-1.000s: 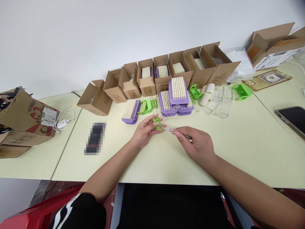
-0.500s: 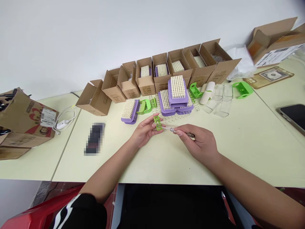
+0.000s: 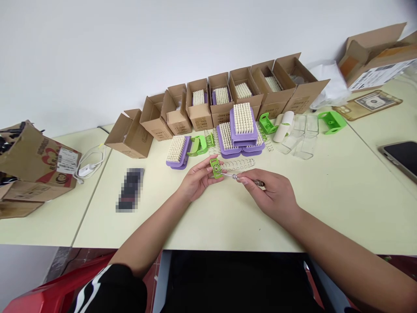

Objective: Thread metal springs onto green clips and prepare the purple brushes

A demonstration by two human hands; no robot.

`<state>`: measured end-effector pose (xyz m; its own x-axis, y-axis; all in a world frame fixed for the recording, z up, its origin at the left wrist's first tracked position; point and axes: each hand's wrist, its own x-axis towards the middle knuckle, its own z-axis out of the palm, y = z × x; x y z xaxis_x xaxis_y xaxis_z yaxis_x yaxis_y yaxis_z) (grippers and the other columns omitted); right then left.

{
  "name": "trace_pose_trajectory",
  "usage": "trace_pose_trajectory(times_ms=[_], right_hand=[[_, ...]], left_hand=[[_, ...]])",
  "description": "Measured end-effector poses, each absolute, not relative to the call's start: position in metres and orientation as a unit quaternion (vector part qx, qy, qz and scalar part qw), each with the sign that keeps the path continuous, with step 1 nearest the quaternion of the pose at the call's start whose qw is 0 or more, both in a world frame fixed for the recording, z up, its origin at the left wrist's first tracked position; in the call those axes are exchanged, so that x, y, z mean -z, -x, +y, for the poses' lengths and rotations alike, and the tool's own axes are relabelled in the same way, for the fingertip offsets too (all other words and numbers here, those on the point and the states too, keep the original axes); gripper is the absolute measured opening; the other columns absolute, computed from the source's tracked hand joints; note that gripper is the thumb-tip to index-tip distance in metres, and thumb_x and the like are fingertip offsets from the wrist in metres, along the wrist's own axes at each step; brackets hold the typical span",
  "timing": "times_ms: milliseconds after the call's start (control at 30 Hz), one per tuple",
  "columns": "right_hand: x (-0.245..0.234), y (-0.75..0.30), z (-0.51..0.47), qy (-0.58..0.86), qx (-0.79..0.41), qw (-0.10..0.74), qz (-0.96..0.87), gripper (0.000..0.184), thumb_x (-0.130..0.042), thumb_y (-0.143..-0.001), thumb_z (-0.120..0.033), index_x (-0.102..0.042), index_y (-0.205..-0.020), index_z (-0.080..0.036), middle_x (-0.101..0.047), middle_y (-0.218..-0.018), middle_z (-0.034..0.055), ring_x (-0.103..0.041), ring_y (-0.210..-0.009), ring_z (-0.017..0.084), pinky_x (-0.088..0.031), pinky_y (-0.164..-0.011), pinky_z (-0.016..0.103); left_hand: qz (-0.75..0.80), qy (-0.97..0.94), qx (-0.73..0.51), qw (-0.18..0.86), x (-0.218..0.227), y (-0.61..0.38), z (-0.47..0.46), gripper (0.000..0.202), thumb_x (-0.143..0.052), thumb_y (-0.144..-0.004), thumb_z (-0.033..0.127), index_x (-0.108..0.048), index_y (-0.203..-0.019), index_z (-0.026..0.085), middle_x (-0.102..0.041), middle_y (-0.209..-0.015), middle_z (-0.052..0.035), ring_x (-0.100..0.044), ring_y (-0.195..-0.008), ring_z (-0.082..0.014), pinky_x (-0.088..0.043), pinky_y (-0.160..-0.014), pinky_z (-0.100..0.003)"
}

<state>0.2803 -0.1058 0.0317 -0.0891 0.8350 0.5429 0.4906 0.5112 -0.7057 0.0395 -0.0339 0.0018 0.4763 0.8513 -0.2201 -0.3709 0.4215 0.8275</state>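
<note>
My left hand (image 3: 197, 177) grips a small green plastic piece (image 3: 215, 168) with oval openings, held up over the table. A coiled metal spring (image 3: 239, 164) stretches rightward from that piece. In my right hand (image 3: 272, 191) is a screwdriver (image 3: 258, 183), its thin shaft pointing left and its tip at the green piece near the spring's end. Whether the tip touches the coil, I cannot tell. Just behind the hands, purple blocks with cream bristle-like pegs (image 3: 243, 119) are stacked, beside green brackets (image 3: 201, 144) and further springs.
Open cardboard boxes (image 3: 199, 117) line the wall, several with pegged blocks inside. To the right lie clear plastic cases (image 3: 304, 147), a cream roller-like part (image 3: 284, 127), a green bracket (image 3: 332, 122) and a phone (image 3: 402, 156). At left are a white power cable (image 3: 86, 169) and a larger carton (image 3: 42, 165).
The spring by the green piece has shifted slightly and now shows as a straighter coil extending right. Both hands stay nearly in place, with the screwdriver tip still at the green piece.
</note>
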Motion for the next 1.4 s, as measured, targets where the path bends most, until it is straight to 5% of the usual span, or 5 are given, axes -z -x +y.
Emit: trace_pose_trajectory(times_ms=[400, 667, 900, 1400], right_hand=[[-0.034, -0.284, -0.106, 0.481, -0.175, 0.485, -0.709, 0.014, -0.063, -0.104, -0.034, -0.074, -0.102, -0.026, -0.080, -0.089, 0.0008, -0.075, -0.075, 0.017, -0.060, -0.067, 0.028], [-0.029, -0.280, -0.105, 0.503, -0.284, 0.517, -0.632, 0.015, -0.066, -0.103, -0.036, -0.075, -0.100, -0.025, -0.080, -0.092, 0.0013, -0.078, -0.080, 0.018, -0.061, -0.073, 0.030], [-0.028, -0.276, -0.109, 0.477, -0.148, 0.503, -0.705, 0.008, -0.065, -0.104, -0.026, -0.073, -0.104, -0.024, -0.081, -0.092, 0.0011, -0.076, -0.076, 0.016, -0.061, -0.070, 0.027], [-0.022, -0.264, -0.113, 0.385, 0.041, 0.442, -0.809, 0.010, -0.070, -0.100, -0.018, -0.071, -0.109, -0.021, -0.082, -0.100, 0.0053, -0.079, -0.090, 0.020, -0.065, -0.085, 0.033]], left_hand=[[0.358, -0.359, -0.392, 0.767, 0.003, -0.040, -0.036, 0.045, -0.080, -0.092, 0.027, -0.072, -0.136, 0.024, -0.074, -0.132, -0.0094, -0.074, -0.117, -0.0241, -0.064, -0.103, -0.045], [0.378, -0.356, -0.404, 0.753, 0.002, -0.041, -0.036, 0.042, -0.083, -0.090, 0.028, -0.073, -0.131, 0.023, -0.075, -0.131, -0.0098, -0.075, -0.114, -0.0235, -0.067, -0.095, -0.041], [0.405, -0.357, -0.409, 0.735, -0.001, -0.046, -0.038, 0.042, -0.086, -0.086, 0.029, -0.074, -0.125, 0.022, -0.075, -0.127, -0.0093, -0.077, -0.111, -0.0266, -0.065, -0.098, -0.048], [0.442, -0.374, -0.450, 0.680, -0.001, -0.060, -0.043, 0.043, -0.090, -0.081, 0.035, -0.077, -0.121, 0.023, -0.074, -0.125, -0.0076, -0.078, -0.106, -0.0267, -0.068, -0.080, -0.033]])
